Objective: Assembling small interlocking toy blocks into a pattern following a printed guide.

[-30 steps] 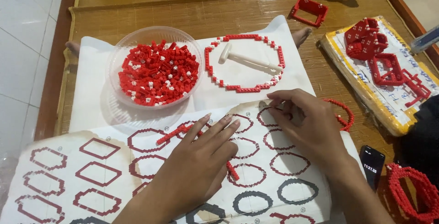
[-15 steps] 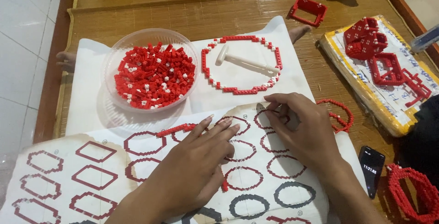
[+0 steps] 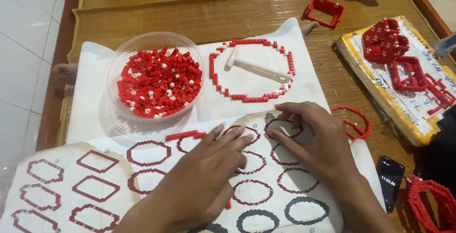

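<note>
My left hand [image 3: 204, 176] lies flat, fingers apart, on a printed sheet [image 3: 95, 185] of dark red ring outlines. A short red brick strip [image 3: 183, 135] lies just left of its fingertips, and a small red piece [image 3: 229, 205] peeks from under its palm. My right hand [image 3: 318, 142] rests beside it with curled fingertips touching the paper at one outline; I see nothing held. Beyond the hands stand a clear bowl [image 3: 156, 35] of small red and white bricks and a red and white brick ring [image 3: 289, 66] around a white tool [image 3: 256, 66].
A yellow-edged board [image 3: 380, 95] at the right carries red brick structures. A red square frame [image 3: 324, 10] lies at the back. A partial red ring [image 3: 354, 121], a dark phone [image 3: 390, 180] and another red brick structure [image 3: 432, 204] sit right of my right hand.
Both hands stay on the sheet in nearly the same pose. The view has tilted a little, so everything sits slightly lower in the frame.
</note>
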